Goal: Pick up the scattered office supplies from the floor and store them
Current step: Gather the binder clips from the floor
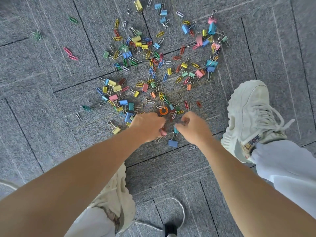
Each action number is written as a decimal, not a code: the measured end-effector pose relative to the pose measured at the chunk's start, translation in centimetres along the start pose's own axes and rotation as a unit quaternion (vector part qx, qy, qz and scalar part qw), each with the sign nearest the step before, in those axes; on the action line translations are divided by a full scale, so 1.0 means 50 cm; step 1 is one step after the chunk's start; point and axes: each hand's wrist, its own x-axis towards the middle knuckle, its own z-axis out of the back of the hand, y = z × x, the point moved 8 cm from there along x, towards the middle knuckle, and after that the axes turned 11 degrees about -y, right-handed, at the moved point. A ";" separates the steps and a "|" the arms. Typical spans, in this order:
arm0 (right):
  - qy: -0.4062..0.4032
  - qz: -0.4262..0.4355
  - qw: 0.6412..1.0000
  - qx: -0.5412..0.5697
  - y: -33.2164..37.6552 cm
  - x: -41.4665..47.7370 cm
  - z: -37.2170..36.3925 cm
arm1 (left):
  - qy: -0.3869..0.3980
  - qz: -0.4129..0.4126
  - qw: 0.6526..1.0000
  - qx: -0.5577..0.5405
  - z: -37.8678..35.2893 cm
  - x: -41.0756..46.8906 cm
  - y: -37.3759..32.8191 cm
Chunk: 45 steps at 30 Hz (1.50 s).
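Both our hands are down at the carpet (42, 100), with a shoe (248, 113) planted off to the right. Our left hand (148, 127) is curled round a pink clip (163, 133) at its fingertips. Our right hand (194, 128) is bunched tight too, but blur hides whether it holds anything. A blue clip (172, 143) lies just nearer us than the hands, and an orange ring (163, 110) lies just beyond them. Farther out the clips (136, 39) spread thickly across the tiles, with a few strays off to the far left. We judge the gathering barely begun: nearly everything is still on the floor. No box or tray shows, so the next move calls for filling each fist with the nearest pieces, then finding somewhere to store them.
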 end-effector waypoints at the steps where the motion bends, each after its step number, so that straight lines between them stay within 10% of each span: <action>1: 0.006 0.023 0.997 -0.069 0.003 -0.002 -0.005 | 0.005 0.004 1.000 0.012 -0.004 0.001 0.003; 10: 0.004 0.053 0.985 -0.163 0.014 -0.013 -0.021 | -0.035 -0.008 0.999 -0.002 -0.021 0.009 -0.032; 21: 0.002 -0.168 0.954 0.248 -0.091 -0.094 -0.053 | -0.018 -0.014 0.999 -0.027 -0.027 0.000 -0.049; 35: 0.015 -0.150 0.984 -0.089 -0.044 -0.092 -0.095 | 0.045 -0.035 0.995 0.079 -0.066 -0.009 -0.030; 45: 0.021 -0.160 0.984 -0.081 -0.040 -0.095 -0.092 | -0.022 0.002 0.997 -0.077 -0.024 -0.033 -0.028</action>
